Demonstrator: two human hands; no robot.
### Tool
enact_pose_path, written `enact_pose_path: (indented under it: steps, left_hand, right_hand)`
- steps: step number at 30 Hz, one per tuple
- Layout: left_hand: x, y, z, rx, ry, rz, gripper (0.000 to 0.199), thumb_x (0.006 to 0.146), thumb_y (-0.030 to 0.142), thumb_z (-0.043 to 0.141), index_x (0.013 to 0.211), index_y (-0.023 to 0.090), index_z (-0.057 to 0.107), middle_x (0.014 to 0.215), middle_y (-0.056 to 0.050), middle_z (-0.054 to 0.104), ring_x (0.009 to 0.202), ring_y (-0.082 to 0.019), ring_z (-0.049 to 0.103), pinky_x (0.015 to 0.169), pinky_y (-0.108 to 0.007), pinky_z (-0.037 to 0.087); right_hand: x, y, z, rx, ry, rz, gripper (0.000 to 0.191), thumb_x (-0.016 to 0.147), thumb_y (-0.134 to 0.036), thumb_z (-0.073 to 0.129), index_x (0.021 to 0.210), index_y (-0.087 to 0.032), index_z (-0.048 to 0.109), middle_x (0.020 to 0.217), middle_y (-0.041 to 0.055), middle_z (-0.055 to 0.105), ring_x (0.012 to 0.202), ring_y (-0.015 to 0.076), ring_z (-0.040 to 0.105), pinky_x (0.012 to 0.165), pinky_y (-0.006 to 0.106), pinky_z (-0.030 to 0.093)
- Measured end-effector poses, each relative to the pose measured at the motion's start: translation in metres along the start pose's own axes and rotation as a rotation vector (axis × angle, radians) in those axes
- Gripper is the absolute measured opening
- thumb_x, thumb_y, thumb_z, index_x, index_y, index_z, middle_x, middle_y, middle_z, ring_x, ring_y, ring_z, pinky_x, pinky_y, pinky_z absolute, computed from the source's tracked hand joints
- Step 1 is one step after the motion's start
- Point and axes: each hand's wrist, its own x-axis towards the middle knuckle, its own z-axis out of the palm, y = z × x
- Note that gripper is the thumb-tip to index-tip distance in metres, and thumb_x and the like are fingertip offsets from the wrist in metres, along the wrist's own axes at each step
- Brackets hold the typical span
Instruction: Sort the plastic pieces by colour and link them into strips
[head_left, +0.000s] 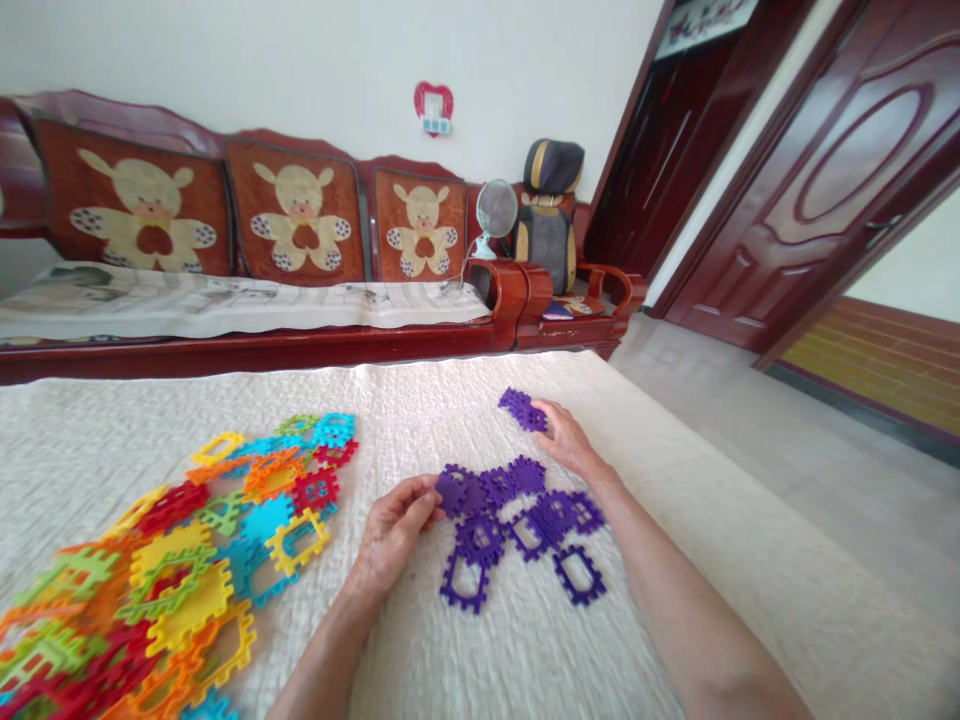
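Note:
Flat purple interlocking tiles [480,540] with toothed edges lie in a loose group on the pale cloth in front of me. Some have window-like cutouts, others look solid. My left hand [400,525] is at the group's left side, its thumb and fingers pinched on the edge of a purple tile [451,492]. Farther back, my right hand [566,437] has its fingers closed at a small cluster of purple tiles [517,405] that lies apart from the group. Single purple frame tiles [579,575] are at the near side.
A big heap of red, yellow, orange, green and blue tiles [180,560] spreads across the left. The quilted cloth [420,420] covers the surface. Beyond it stand a wooden sofa [300,345] with bear cushions, a small fan [496,210] and a chair [551,235]. Doors [817,190] are at right.

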Motion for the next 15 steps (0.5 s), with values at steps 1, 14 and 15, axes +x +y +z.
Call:
enact_pose_path:
  steps: [1, 14, 15]
  left_hand:
    - [0.000, 0.000, 0.000, 0.003, -0.002, 0.001, 0.041, 0.067, 0.045, 0.073, 0.096, 0.017, 0.071, 0.078, -0.004, 0.070, 0.065, -0.014, 0.063, 0.059, -0.023, 0.045]
    - [-0.002, 0.004, 0.002, 0.013, 0.020, -0.003, 0.045, 0.064, 0.048, 0.075, 0.095, 0.016, 0.071, 0.079, -0.005, 0.070, 0.065, -0.015, 0.063, 0.059, -0.024, 0.046]
    - [-0.002, 0.003, 0.001, 0.017, 0.020, -0.001, 0.045, 0.064, 0.049, 0.075, 0.095, 0.016, 0.071, 0.079, -0.005, 0.071, 0.065, -0.015, 0.063, 0.059, -0.024, 0.046]
  right_hand:
    - [0.000, 0.000, 0.000, 0.003, -0.001, -0.003, 0.058, 0.071, -0.017, 0.052, 0.129, -0.018, 0.052, 0.131, 0.0121, 0.056, 0.124, 0.0256, 0.050, 0.106, 0.048, 0.038]
    - [0.002, -0.011, -0.003, 0.040, 0.030, -0.019, 0.059, 0.067, -0.012, 0.050, 0.125, -0.017, 0.053, 0.137, 0.0139, 0.048, 0.131, 0.0257, 0.043, 0.111, 0.047, 0.034]
    - [0.002, -0.014, -0.005, 0.046, 0.045, -0.015, 0.058, 0.066, -0.012, 0.050, 0.123, -0.017, 0.054, 0.134, 0.0133, 0.050, 0.128, 0.0257, 0.046, 0.110, 0.047, 0.035]
